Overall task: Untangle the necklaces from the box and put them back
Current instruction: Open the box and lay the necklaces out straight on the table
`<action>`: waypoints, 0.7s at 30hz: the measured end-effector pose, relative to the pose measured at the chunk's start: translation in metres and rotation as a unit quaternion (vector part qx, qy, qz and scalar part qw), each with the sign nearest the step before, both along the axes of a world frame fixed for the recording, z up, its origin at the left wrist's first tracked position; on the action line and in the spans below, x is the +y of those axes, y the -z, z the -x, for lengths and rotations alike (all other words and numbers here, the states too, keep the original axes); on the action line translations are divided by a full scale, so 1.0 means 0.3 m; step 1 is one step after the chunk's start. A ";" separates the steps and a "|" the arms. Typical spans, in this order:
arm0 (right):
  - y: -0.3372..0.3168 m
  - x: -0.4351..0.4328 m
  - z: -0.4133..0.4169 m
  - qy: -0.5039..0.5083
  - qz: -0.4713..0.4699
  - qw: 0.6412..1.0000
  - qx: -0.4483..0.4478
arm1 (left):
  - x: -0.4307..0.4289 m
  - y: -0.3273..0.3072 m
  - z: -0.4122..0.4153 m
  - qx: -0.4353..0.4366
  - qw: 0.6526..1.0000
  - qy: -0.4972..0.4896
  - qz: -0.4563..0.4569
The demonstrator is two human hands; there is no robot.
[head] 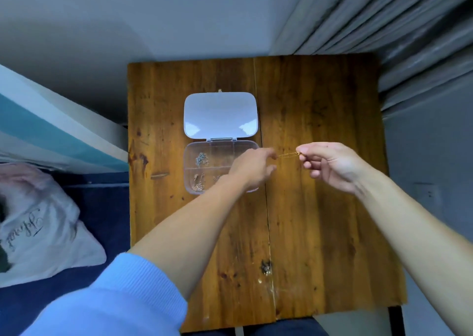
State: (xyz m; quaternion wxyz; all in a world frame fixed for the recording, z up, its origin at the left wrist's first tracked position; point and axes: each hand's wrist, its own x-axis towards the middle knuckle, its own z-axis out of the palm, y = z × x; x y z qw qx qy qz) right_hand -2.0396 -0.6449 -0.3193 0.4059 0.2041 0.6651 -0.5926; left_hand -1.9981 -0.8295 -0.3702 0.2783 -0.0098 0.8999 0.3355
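Wooden tabletop point(320, 233), two planks with a seam running front to back, set against a grey wall, pleated curtain point(384, 16) at the far right corner. One clear plastic box point(190, 156) sits just left of the seam, nearer the far edge than the near one, its white lid point(220, 115) flipped open flat toward the far edge. Box is divided into compartments; exact count unclear because the left hand covers the right part. Three small chain clumps visible inside: one silver necklace point(201, 158) in the far-left compartment, one gold-toned clump point(198, 183) in the near-left, one more partly seen beside it at the wrist.

Two bare hands above the tabletop. Left hand point(252, 169), blue sleeve point(115, 297) pushed up the forearm, hovers over the box's right end, fingertips pinched on one end of a thin gold chain point(288, 154). Right hand point(332, 167), just right of the seam, pinches the other end between thumb and forefinger, other fingers curled. Chain is a short taut span between the two hands, off the wood.

One white pillow point(38, 233) with script lettering lies on blue bedding past the left edge.
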 end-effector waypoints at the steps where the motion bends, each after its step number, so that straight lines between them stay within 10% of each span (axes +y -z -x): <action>1: 0.004 0.014 0.002 0.009 0.003 1.000 -0.005 | -0.003 0.005 0.007 -0.004 1.000 0.003 -0.010; 21: 0.075 -0.239 -0.443 0.058 -0.051 0.995 -0.064 | -0.624 -0.207 -0.377 -0.235 0.867 -0.318 -0.303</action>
